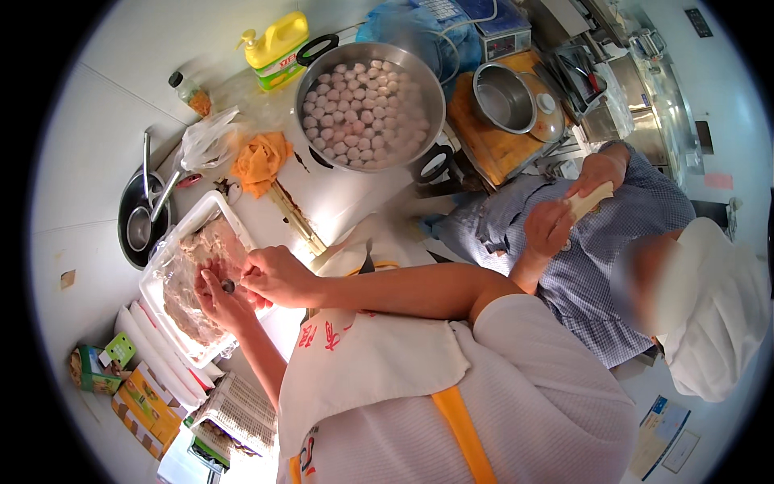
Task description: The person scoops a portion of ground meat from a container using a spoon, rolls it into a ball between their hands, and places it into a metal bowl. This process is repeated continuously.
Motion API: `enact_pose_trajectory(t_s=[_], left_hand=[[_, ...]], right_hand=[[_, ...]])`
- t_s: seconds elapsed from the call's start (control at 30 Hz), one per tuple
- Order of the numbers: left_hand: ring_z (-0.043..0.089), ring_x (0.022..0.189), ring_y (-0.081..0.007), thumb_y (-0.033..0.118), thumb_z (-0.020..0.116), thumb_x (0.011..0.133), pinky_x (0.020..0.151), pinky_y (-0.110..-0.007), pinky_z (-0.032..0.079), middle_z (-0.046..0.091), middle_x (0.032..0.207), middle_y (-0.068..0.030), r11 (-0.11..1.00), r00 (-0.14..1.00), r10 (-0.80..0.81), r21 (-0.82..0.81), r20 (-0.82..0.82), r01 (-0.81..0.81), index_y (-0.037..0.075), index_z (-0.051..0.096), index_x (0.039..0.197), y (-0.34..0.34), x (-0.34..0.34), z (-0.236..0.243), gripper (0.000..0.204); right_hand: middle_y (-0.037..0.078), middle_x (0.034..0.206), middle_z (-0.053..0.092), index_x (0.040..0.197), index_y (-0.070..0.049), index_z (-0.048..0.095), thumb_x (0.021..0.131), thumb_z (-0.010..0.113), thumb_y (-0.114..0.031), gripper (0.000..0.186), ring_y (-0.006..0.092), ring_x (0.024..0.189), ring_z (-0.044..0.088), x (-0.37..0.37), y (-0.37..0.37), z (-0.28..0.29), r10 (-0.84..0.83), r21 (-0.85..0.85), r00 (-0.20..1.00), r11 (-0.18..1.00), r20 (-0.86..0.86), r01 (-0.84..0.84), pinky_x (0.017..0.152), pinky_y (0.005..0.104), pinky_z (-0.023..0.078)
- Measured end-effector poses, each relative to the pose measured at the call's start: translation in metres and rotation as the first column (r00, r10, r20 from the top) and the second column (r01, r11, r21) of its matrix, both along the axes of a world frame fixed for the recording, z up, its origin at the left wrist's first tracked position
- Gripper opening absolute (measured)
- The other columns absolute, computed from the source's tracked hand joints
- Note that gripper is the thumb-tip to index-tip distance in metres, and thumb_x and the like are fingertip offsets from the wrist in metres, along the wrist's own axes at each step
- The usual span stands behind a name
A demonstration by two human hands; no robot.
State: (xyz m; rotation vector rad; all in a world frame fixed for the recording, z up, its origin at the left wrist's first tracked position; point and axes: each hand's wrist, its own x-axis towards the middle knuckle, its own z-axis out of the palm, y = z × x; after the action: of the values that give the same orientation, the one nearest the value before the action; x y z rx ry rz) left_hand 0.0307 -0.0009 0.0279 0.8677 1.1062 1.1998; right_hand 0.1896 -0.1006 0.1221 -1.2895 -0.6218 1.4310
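Observation:
A white plastic tray point(151, 284) on the left holds a mass of pinkish minced meat paste point(187, 310). Above the tray, my left hand point(223, 306) is curled, with meat paste showing at its fingers. My right hand point(280, 278) is closed beside it, its fingers pinched round a metal spoon point(228, 285). The small round bowl of that spoon lies against my left hand; its handle is mostly hidden by my fingers. Farther off, a large steel pot point(435, 101) with black handles contains many pale round meatballs point(352, 113) in liquid.
An orange cloth point(262, 164) and clear plastic bag point(208, 143) lie behind the tray. A dark pan point(129, 189) stands left. A yellow pump bottle point(276, 47) is near the pot. At right, a co-worker point(580, 242) holds a pale object; an empty steel pot point(504, 97) sits beyond.

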Motion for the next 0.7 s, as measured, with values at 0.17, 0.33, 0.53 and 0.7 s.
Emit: enact_pose_trajectory(t_s=[0.17,0.33,0.53,0.7], left_hand=[[0.066,0.092,-0.0126,0.018,0.065,0.108,0.081,-0.026,0.054,0.071,0.104,-0.0054,0.990,0.983,-0.059,-0.115,0.173,0.080,0.002,0.068,0.120,0.018,-0.015,-0.008,0.021],[0.050,0.061,-0.0064,0.019,0.065,0.106,0.052,-0.022,0.038,0.061,0.081,0.0001,0.967,0.975,-0.047,-0.235,0.217,0.099,0.003,0.069,0.111,0.014,-0.023,-0.019,0.017],[0.037,0.052,-0.0043,0.010,0.058,0.099,0.045,-0.024,0.027,0.044,0.068,0.0060,0.945,0.972,-0.156,-0.259,0.177,0.199,0.009,0.060,0.088,0.017,-0.021,-0.026,0.012],[0.048,0.058,-0.0089,0.014,0.060,0.102,0.051,-0.024,0.037,0.051,0.072,0.0031,0.939,0.969,-0.210,-0.249,0.131,0.238,0.008,0.059,0.089,0.017,-0.025,-0.033,0.014]], right_hand=[[0.013,0.082,0.074,0.105,0.010,0.064,0.102,0.064,-0.013,0.023,0.0155,0.064,0.072,0.010,-0.007,0.000,-0.046,0.031,0.998,0.998,-0.041,0.047,0.054,0.0286,0.057],[0.013,0.078,0.072,0.100,0.011,0.063,0.101,0.063,-0.007,0.018,0.0144,0.059,0.067,0.016,-0.004,0.004,-0.123,0.068,0.991,0.990,-0.053,0.126,0.052,0.0298,0.056],[0.013,0.082,0.073,0.103,0.011,0.063,0.103,0.065,-0.012,0.023,0.0150,0.064,0.070,0.020,-0.006,0.005,-0.095,0.051,0.990,0.994,-0.106,0.101,0.055,0.0292,0.057],[0.014,0.082,0.074,0.103,0.011,0.064,0.102,0.065,-0.011,0.023,0.0142,0.065,0.070,0.021,-0.007,0.009,-0.130,0.072,0.984,0.988,-0.124,0.140,0.056,0.0284,0.057]])
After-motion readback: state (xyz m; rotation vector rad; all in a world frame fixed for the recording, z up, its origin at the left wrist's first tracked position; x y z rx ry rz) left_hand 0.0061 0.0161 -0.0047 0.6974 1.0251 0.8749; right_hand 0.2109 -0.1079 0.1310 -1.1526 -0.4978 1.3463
